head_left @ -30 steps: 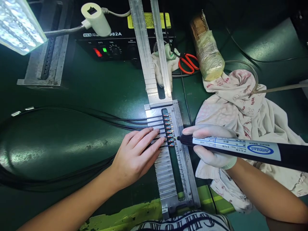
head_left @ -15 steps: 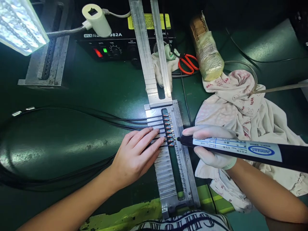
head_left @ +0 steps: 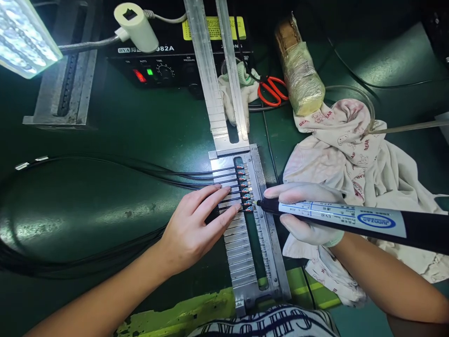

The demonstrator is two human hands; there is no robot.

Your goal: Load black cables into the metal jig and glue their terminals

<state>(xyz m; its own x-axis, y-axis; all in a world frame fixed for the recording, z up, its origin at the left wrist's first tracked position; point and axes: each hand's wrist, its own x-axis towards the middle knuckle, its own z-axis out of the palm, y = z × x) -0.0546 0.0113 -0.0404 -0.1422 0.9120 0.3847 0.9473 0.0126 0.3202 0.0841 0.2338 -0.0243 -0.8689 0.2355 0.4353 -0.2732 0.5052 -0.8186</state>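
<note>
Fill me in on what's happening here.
A person's gloved right hand holds a black tube with a printed label, its tip close to a row of wire ends on a slotted metal fixture. The bare left hand lies over the black cables that cross the fixture. A lit lamp shows at upper left.

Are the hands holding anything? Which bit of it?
The right hand holds the black tube by its front part, close behind the narrow tip. The left hand lies over black cables; whether it grips any can't be told.

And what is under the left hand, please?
Black cables and part of the metal holder lie under the left hand; what its palm covers cannot be seen.
</note>
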